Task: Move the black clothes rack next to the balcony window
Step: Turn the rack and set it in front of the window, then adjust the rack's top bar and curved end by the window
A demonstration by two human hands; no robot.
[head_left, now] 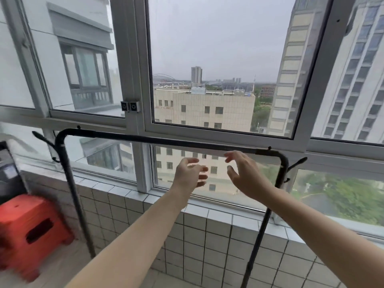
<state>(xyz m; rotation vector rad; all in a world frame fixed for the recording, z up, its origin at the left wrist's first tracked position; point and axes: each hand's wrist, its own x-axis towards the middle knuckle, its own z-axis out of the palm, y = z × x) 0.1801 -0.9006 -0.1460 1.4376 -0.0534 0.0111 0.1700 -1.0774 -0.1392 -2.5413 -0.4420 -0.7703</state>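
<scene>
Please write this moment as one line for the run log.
black metal clothes rack: standing beside balcony window | left hand: open, off bar | right hand: open, off bar

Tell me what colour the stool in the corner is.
Red, the stool at lower left in the head view.

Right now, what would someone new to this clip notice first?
Two bare forearms reach up the middle, the left hand and right hand open with fingers spread, just below the top bar of the black clothes rack. The rack stands against the tiled low wall under the balcony window, which shows grey sky and tall buildings. A red stool sits at lower left.
</scene>
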